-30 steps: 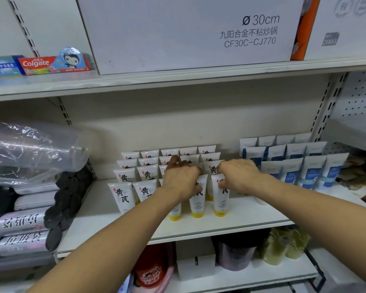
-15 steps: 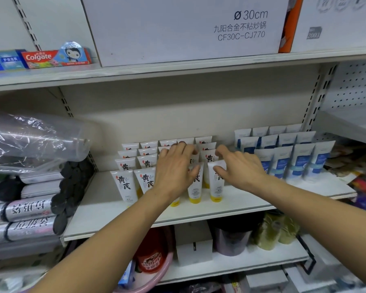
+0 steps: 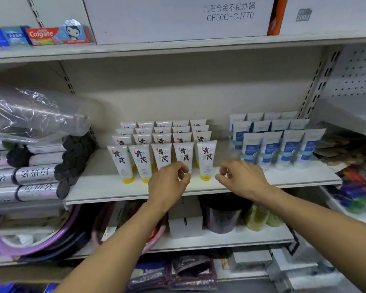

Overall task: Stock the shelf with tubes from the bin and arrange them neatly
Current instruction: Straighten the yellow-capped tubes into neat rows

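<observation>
White tubes with yellow caps [image 3: 141,159] and black characters stand cap-down in several straight rows on the middle shelf [image 3: 97,187]. My left hand [image 3: 167,187] hovers at the shelf's front edge, in front of the fourth front-row tube, fingers loosely curled and holding nothing. It hides that tube's lower end. My right hand [image 3: 243,178] hovers just right of the last front-row tube, fingers also loosely curled and empty. No bin is in view.
Blue-and-white tubes [image 3: 270,149] stand in rows to the right on the same shelf. Rolls of bags [image 3: 34,174] and a plastic-wrapped bundle [image 3: 34,115] crowd the left. A large box [image 3: 178,15] sits on the shelf above. Below are a white box [image 3: 184,226] and a dark container [image 3: 222,216].
Both hands have let go of the front tubes and drawn back toward the shelf's front edge. The front row now stands uncovered and even.
</observation>
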